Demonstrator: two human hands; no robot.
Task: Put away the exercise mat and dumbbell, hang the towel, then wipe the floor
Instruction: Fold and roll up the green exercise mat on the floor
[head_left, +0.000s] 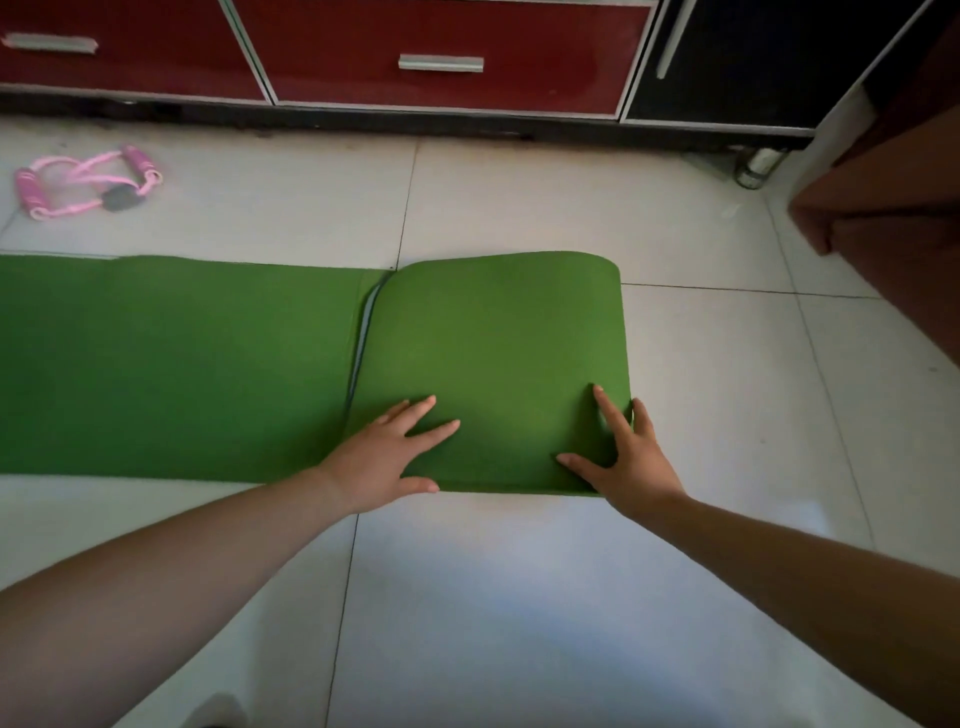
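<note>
**A:** Where does the exercise mat lie?

**B:** Flat on the white tiled floor, running out past the left edge of view. Its right end is folded back over itself, so a doubled flap lies on top. The fold makes a rounded right edge. The flap's free edge sits toward the middle of the mat, lifted a little, with a grey underside showing in the gap.

**A:** And the hands?

**B:** Both rest on the flap close to the mat's near edge. The left hand lies flat, fingers straight and spread apart, thumb along that near edge. The right hand is at the mat's near right corner, fingers also straight and splayed. Its forefinger and thumb lie on top, and its outer fingers reach over the rounded fold. Neither hand curls round anything.

**A:** What room is there around the mat?

**B:** Tile stretches along the mat's near side, under both forearms, and to the right of the fold. Farther right of the mat stands a brown piece of furniture. Beyond the mat's far edge comes a strip of tile, then a cabinet with red drawer fronts and a black door. A pink resistance band lies on the tile beyond the far edge, toward the mat's left part and apart from it.
</note>
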